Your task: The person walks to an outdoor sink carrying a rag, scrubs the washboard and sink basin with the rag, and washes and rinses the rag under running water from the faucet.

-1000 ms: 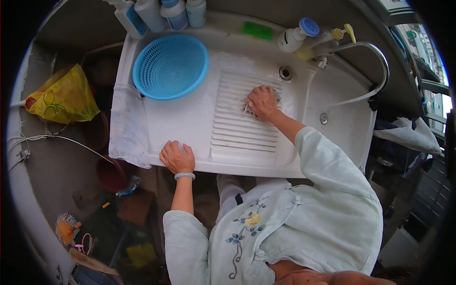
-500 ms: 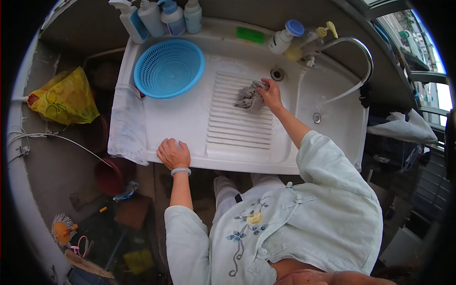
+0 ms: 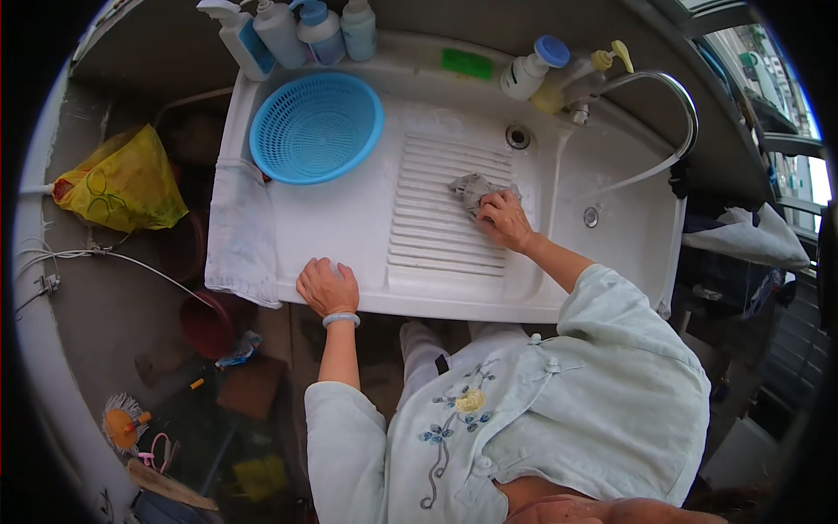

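A crumpled, wet-looking grey cloth (image 3: 473,189) lies on the ribbed washboard (image 3: 436,231) moulded into the white sink. My right hand (image 3: 506,218) presses down on its near side with the fingers curled around it, hiding part of the cloth. At the sink's front edge rests my left hand (image 3: 327,286), palm down with the fingers a little bent and the thumb apart; nothing shows in it. A pale bangle (image 3: 341,320) circles that wrist.
A blue plastic basket (image 3: 316,128) stands left on the sink. A pale cloth (image 3: 240,231) drapes over the left edge. Several pump bottles line the back. Water runs from the curved faucet (image 3: 690,113) into the right basin (image 3: 624,188). A yellow bag (image 3: 122,183) hangs at left.
My right hand has moved toward me over the washboard, its grip now lower on the grey cloth. My left hand stays at the edge. The whole view has shifted slightly.
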Motion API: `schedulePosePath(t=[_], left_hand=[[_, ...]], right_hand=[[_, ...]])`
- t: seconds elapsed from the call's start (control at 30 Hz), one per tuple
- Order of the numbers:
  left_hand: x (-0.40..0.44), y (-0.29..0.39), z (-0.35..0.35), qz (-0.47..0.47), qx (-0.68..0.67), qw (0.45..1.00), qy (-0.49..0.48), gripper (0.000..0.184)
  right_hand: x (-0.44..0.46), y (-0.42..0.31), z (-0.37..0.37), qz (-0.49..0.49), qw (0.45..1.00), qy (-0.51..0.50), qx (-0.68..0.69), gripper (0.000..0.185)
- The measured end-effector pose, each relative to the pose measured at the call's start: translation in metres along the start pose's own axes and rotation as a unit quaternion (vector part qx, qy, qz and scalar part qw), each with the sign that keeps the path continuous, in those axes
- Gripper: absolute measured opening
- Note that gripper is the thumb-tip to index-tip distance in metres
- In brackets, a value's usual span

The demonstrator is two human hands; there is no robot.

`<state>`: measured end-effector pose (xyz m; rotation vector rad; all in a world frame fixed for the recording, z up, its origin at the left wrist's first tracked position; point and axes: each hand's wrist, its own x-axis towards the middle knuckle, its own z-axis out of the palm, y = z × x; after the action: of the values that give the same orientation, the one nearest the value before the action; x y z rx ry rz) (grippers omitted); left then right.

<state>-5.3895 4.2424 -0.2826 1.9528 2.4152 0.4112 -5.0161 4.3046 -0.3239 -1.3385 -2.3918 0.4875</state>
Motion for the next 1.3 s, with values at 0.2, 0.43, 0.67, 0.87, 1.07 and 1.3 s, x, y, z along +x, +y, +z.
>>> schedulePosePath(t=[0.2, 0.43, 0.67, 0.87, 1.07, 1.3], left_hand=[[0.0, 0.0, 0.001, 0.004, 0.004, 1.0, -0.003, 0.021], [0.0, -0.001, 0.003, 0.006, 0.013, 1.0, -0.008, 0.023], [0.001, 0.0, 0.002, 0.008, 0.023, 1.0, -0.008, 0.023], [-0.001, -0.004, 0.003, 0.006, 0.02, 1.0, 0.001, 0.023], [0.002, -0.001, 0.004, -0.002, 0.022, 1.0, -0.002, 0.022], [-0.002, -0.003, 0.006, 0.003, 0.025, 1.0, -0.003, 0.022]], right_hand=[[0.115, 0.061, 0.024, 0.22, 0.971, 0.064, -0.071, 0.019], [0.032, -0.005, 0.0, 0.028, 0.996, -0.022, -0.082, 0.017], [0.111, 0.007, 0.038, 0.118, 0.98, 0.025, -0.161, 0.022], [0.058, -0.029, 0.028, 0.082, 0.984, 0.056, -0.151, 0.019], [0.004, -0.026, 0.02, -0.014, 0.989, -0.006, -0.144, 0.017], [0.092, 0.006, 0.007, 0.367, 0.895, 0.088, 0.239, 0.026]])
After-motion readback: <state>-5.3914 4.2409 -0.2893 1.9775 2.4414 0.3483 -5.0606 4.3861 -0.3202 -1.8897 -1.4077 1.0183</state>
